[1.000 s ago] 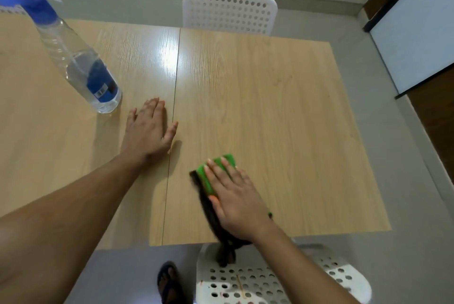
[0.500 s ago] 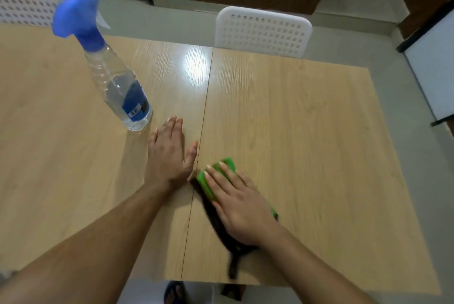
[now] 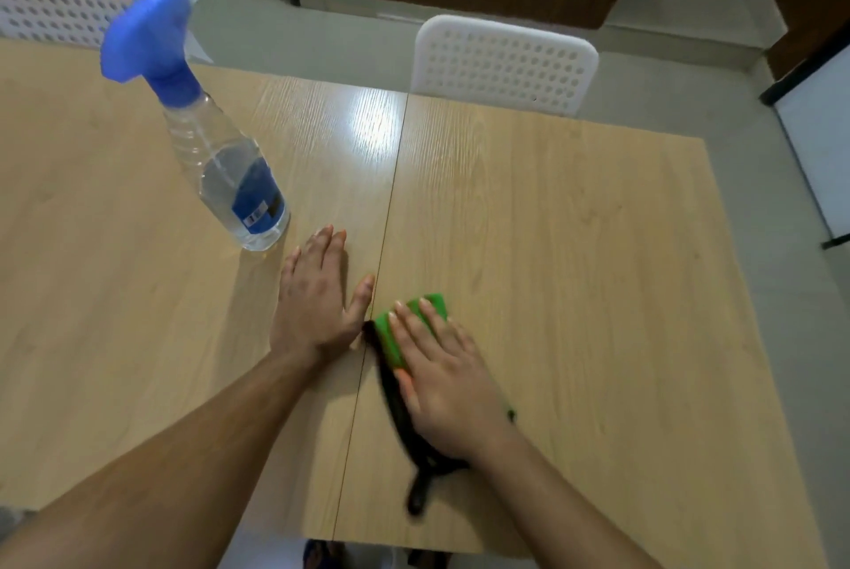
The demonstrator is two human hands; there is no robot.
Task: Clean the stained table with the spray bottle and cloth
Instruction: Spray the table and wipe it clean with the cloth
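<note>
A clear spray bottle (image 3: 230, 182) with a blue trigger head and blue label stands upright on the light wooden table (image 3: 575, 223), left of the seam. My left hand (image 3: 317, 301) lies flat, palm down, just right of the bottle's base. My right hand (image 3: 441, 375) presses with straight fingers on a green cloth (image 3: 414, 320) with a black edge; the cloth's dark tail trails toward the table's near edge. The cloth lies just right of the seam, almost touching my left thumb.
A white perforated chair (image 3: 506, 62) stands behind the table's far edge, another (image 3: 55, 2) at the far left. Grey floor runs along the right side. The table's right edge and near edge are in view. A foot in a sandal (image 3: 322, 554) shows below the near edge.
My right hand has slid the cloth leftward toward my left hand. My left hand stays flat beside the bottle. The camera view has shifted, bringing the whole bottle into frame.
</note>
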